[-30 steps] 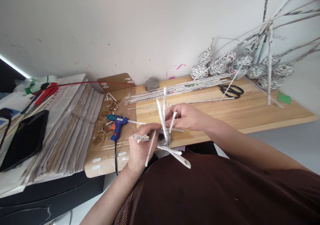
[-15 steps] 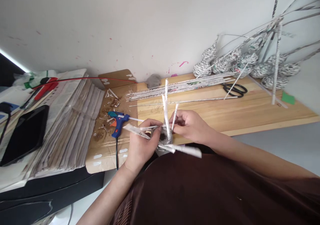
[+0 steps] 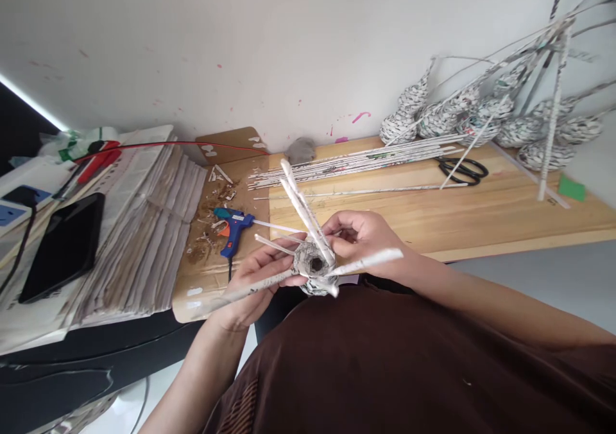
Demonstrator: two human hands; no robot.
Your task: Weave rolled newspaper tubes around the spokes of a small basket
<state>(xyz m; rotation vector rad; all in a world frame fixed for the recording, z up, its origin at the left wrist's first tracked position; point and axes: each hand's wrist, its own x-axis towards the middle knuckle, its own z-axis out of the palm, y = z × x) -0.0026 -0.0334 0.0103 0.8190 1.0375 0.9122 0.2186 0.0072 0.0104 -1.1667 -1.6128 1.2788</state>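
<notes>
Between my two hands is a small woven newspaper piece [image 3: 308, 257] with a dark round hole facing up. Several rolled paper tubes [image 3: 305, 210] stick out around its rim, upward, left and right. My left hand [image 3: 253, 283] cups its left side, with the fingers closed on the weave and one long tube lying across them. On the far right side my right hand [image 3: 359, 238] grips the edge with bent fingers; its fingertips are partly hidden behind the tubes.
A blue glue gun [image 3: 235, 228] lies on cardboard at left, beside a newspaper stack [image 3: 154, 228] with a black phone [image 3: 65, 248]. Behind, paper sticks [image 3: 356, 161] and black-handled scissors [image 3: 464, 171] rest on the wooden board [image 3: 510, 216]. Woven gourd shapes [image 3: 443, 119] stand at back right.
The woven piece has turned, so its tubes point in new directions and its hole shows more openly. My left hand has shifted from over the rim to underneath its left side.
</notes>
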